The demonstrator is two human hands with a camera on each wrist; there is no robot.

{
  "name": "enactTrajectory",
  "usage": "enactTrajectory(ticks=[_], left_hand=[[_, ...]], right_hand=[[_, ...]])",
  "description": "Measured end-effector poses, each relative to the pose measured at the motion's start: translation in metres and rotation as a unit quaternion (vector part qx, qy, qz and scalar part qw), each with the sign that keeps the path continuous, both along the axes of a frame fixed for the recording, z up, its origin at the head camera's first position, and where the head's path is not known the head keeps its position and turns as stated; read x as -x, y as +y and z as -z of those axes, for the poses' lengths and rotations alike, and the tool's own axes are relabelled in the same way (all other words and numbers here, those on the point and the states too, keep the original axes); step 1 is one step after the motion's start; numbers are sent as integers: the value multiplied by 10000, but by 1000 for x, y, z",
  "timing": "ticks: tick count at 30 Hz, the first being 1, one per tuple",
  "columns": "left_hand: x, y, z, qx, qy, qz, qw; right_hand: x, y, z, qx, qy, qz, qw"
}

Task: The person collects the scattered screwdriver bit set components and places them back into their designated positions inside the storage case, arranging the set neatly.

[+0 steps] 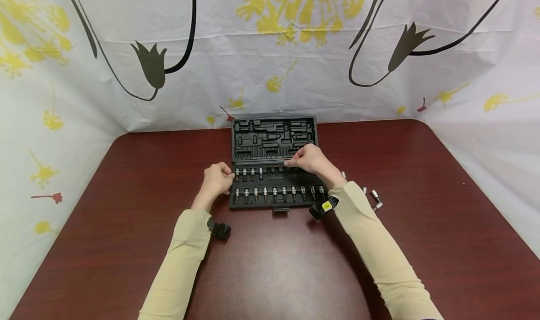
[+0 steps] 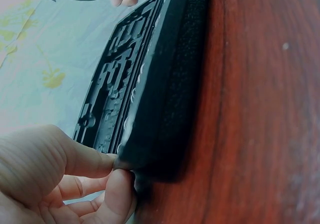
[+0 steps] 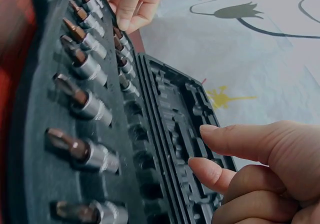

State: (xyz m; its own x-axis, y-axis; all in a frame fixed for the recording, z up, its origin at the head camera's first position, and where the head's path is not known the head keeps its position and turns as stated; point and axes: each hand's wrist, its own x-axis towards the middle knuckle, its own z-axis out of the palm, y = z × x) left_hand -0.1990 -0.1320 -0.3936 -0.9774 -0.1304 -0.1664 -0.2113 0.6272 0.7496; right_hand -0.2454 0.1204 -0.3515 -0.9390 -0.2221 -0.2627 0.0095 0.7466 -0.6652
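Observation:
A black plastic case (image 1: 291, 178) lies unfolded, its lid (image 1: 274, 142) leaning back at the far side. Bit sockets (image 3: 95, 156), silver with coppery or dark tips, fill the near row. In the far row a few more bit sockets (image 1: 244, 174) sit at the left, beside bare slots (image 3: 145, 159). My left hand (image 1: 217, 178) pinches the left edge of the case between thumb and fingers. Over the far row's right part hovers my right hand (image 1: 313, 160); its thumb and index fingertips are apart, nothing visible between them, the other fingers bent.
Several loose silver pieces (image 1: 374, 195) lie on the reddish-brown table (image 1: 422, 245) right of the case, partly behind the right forearm. A white patterned cloth (image 1: 270, 90) hangs behind the table. A latch (image 1: 281, 210) sticks out at the case's front.

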Motion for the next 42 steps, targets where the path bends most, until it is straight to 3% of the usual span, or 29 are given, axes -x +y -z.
enactTrajectory(ticks=[28,42], left_hand=[[-1,0,-1,-25,-63,-19,10000],[-1,0,-1,77,14,-9,10000]], right_hand=[[-14,51,-2,-531,445,-3,9976],[-21,74,-2,-454,310,70,9985]])
